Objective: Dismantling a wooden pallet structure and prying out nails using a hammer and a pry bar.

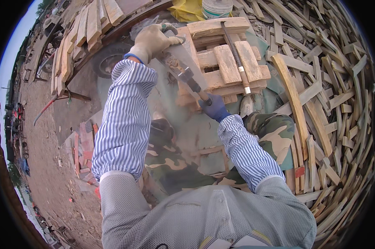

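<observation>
My left hand, in a beige glove with dark fingertips, is closed around the upper end of a greyish wooden board, partly smeared by motion. Gripped in my blue-gloved right hand is a hammer; its dark head lies close against the board, slanting up toward my left hand. Just beyond stands a stack of short wood blocks. Across its top rests a ribbed metal pry bar with a pale grip, beside two loose blocks.
Loose boards pile up along the right. At upper left, planks lie on a metal-framed cart with a wheel. A white bucket and yellow sheeting sit at the back. Broken red pieces litter the dirt at left.
</observation>
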A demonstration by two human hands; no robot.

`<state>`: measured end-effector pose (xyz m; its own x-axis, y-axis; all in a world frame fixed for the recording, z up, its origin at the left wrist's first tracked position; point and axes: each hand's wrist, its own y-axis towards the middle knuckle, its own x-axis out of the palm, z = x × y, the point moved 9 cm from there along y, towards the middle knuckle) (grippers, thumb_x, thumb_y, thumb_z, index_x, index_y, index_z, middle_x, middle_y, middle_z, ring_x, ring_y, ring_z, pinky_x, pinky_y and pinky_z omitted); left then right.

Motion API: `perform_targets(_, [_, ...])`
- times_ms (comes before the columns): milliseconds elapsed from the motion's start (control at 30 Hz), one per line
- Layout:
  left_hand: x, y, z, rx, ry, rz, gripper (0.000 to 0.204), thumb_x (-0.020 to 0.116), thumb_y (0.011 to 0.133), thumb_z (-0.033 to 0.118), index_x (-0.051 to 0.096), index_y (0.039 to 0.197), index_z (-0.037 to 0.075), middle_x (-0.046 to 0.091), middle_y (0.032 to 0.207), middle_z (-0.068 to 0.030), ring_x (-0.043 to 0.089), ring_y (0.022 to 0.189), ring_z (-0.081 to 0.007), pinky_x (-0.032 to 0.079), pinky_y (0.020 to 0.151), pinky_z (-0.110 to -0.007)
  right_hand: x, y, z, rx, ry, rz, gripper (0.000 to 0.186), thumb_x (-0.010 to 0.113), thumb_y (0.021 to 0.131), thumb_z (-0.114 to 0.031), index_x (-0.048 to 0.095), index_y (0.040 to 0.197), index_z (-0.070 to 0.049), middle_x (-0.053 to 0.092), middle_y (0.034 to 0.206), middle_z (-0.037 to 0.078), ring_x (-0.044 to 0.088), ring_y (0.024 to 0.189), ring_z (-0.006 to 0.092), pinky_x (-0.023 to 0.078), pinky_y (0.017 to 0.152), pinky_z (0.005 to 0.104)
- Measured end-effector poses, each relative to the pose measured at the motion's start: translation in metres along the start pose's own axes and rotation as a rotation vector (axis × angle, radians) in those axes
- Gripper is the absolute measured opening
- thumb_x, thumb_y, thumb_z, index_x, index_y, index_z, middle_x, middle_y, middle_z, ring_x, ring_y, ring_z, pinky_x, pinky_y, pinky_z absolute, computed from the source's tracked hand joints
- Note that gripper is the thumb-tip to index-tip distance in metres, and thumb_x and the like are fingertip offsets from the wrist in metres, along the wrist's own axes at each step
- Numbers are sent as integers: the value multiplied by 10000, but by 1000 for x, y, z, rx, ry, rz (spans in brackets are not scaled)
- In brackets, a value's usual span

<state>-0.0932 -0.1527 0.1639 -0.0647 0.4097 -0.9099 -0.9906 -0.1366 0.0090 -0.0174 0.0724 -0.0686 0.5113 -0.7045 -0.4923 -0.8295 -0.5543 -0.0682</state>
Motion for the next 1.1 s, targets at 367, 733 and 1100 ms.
perform_targets(367, [5,-23,21,137,-386,-32,409,616,898,353,697,1201,91,712,1120,-151,664,1047,-284,497,916,-359,-57,-84,-29,117,-26,-87,310,755,816,-298,645,899,-20,633,711,98,593,658,205,470,637,354])
perform_targets(733, [21,-18,73,168,-116,-11,409,588,937,352,679,1232,83,701,1139,-162,648,1052,-268,474,942,-342,-21,-164,-59,449,738,-121,232,751,864,-229,631,904,-34,613,688,12,545,497,65,460,448,239])
perform_targets(1100, [32,5,76,190,-128,-76,431,568,974,374,663,1231,41,714,1066,-186,641,959,-256,482,870,-330,-55,-163,-89,454,1054,-459,150,705,878,-125,610,913,-14,569,618,43,557,477,135,465,443,283])
